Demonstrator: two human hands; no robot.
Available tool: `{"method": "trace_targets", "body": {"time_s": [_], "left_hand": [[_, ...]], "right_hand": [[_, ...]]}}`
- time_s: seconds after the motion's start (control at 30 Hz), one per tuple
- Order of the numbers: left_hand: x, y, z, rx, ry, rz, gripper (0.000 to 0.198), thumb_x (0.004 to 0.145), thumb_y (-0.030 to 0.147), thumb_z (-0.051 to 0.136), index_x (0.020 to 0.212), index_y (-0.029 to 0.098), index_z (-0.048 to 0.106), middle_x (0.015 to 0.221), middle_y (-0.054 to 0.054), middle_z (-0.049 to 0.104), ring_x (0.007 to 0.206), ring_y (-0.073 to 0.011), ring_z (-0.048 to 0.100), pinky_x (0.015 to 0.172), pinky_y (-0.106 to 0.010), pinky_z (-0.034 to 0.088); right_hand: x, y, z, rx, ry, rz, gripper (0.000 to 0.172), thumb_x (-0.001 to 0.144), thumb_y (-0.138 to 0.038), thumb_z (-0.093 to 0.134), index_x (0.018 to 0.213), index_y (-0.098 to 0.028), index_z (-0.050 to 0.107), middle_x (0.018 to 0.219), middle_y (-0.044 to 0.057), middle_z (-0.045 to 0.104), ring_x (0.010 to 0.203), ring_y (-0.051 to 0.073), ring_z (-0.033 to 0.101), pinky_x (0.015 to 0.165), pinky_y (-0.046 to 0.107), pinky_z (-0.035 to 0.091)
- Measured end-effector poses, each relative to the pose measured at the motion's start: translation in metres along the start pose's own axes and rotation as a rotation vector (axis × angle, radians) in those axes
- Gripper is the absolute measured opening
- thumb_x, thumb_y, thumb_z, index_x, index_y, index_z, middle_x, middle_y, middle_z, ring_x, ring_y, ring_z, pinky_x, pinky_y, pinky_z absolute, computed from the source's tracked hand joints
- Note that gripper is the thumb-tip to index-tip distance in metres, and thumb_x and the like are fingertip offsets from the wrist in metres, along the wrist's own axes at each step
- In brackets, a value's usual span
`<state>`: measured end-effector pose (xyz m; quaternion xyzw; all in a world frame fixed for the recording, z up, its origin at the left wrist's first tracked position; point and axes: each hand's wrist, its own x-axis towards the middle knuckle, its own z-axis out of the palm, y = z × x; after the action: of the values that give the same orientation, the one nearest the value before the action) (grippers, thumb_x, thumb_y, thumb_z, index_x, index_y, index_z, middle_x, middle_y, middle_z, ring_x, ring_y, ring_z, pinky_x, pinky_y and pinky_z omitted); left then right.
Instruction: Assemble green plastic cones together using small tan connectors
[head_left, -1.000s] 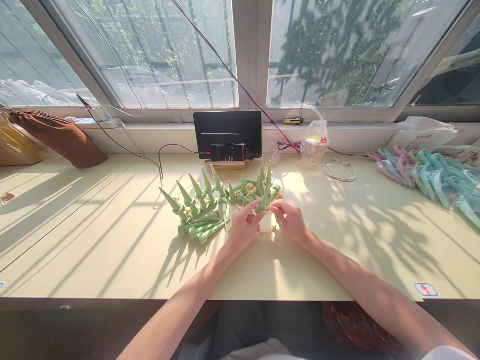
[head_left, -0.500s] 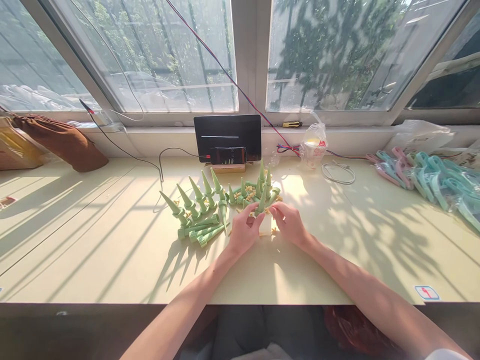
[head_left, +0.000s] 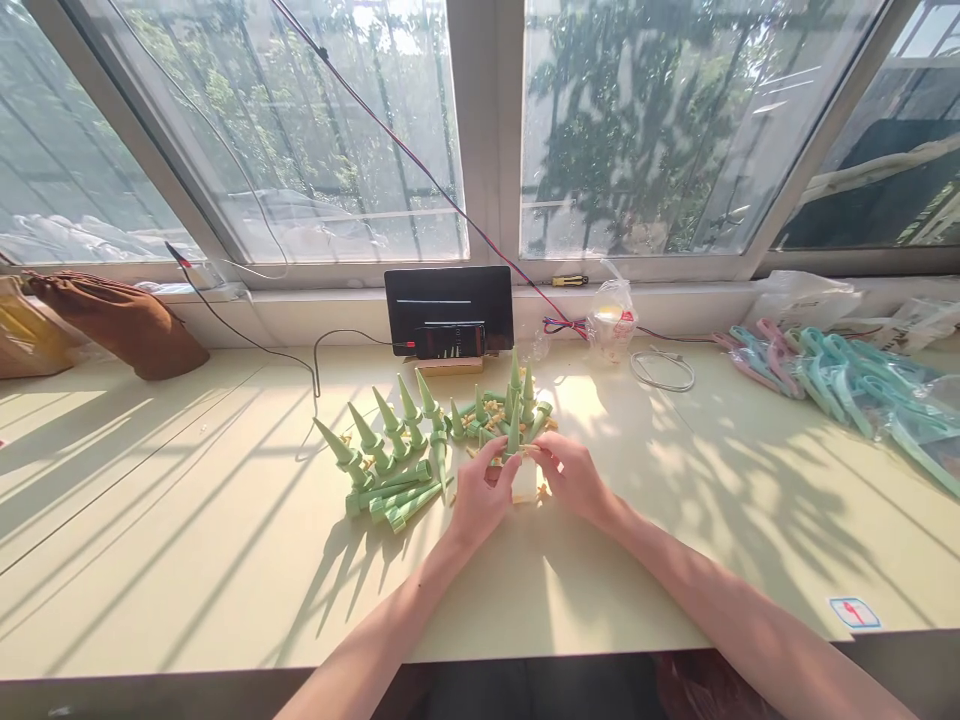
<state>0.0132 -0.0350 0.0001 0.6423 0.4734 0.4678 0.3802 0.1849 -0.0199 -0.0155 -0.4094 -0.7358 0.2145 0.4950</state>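
My left hand (head_left: 482,490) is closed around the lower part of a green plastic spike (head_left: 514,436), which stands point up. Right beside it, my right hand (head_left: 574,474) pinches a small yellow plastic piece (head_left: 527,450) against the spike's side; the fingers partly hide it. Under both hands is a small white block (head_left: 526,482). To the left stand several upright green spikes (head_left: 391,425) with collars, and in front of them lie several green tubes (head_left: 401,495). More green spikes and loose yellow pieces (head_left: 493,412) are heaped just behind my hands.
A phone (head_left: 450,341) leans on a tablet (head_left: 480,295) by the window. A brown pouch (head_left: 150,335) lies at the left. To the right are a bagged cup (head_left: 611,322), a coiled cable (head_left: 664,370) and bagged teal plastic items (head_left: 840,370). A sticker (head_left: 855,612) marks the front edge.
The view has tilted up, so everything sits lower in the picture. Both hands stay together at the same spike, with only slight finger movement.
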Motion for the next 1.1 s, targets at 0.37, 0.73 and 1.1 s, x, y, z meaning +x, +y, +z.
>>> {"method": "trace_targets", "body": {"time_s": [0.37,0.73,1.1], "left_hand": [[-0.001,-0.006,-0.001,0.052,-0.006,-0.012,0.040,0.090,0.051,0.056,0.117,0.022,0.064,0.059,0.005,0.053,0.036,-0.0068,0.033,0.037,-0.021,0.027],[0.000,-0.005,0.001,0.094,0.027,0.047,0.036,0.090,0.050,0.056,0.111,0.023,0.065,0.070,0.001,0.062,0.039,-0.0075,0.039,0.041,-0.022,0.031],[0.000,0.000,0.002,0.091,0.086,0.005,0.042,0.091,0.051,0.056,0.114,0.017,0.063,0.083,-0.006,0.072,0.037,-0.0070,0.043,0.038,-0.023,0.032]], "right_hand": [[-0.001,-0.011,0.004,0.374,-0.097,0.327,0.044,0.095,-0.053,0.050,0.066,-0.021,0.046,0.050,-0.006,0.042,0.043,0.010,0.039,0.043,0.024,0.035],[-0.001,-0.008,0.007,0.369,-0.075,0.327,0.040,0.095,-0.052,0.049,0.070,-0.021,0.048,0.052,-0.006,0.041,0.043,0.010,0.040,0.043,0.023,0.036],[0.000,-0.004,0.002,0.113,0.015,0.069,0.021,0.092,-0.040,0.060,0.100,-0.020,0.061,0.092,0.006,0.067,0.060,0.012,0.058,0.052,0.026,0.051]]}}
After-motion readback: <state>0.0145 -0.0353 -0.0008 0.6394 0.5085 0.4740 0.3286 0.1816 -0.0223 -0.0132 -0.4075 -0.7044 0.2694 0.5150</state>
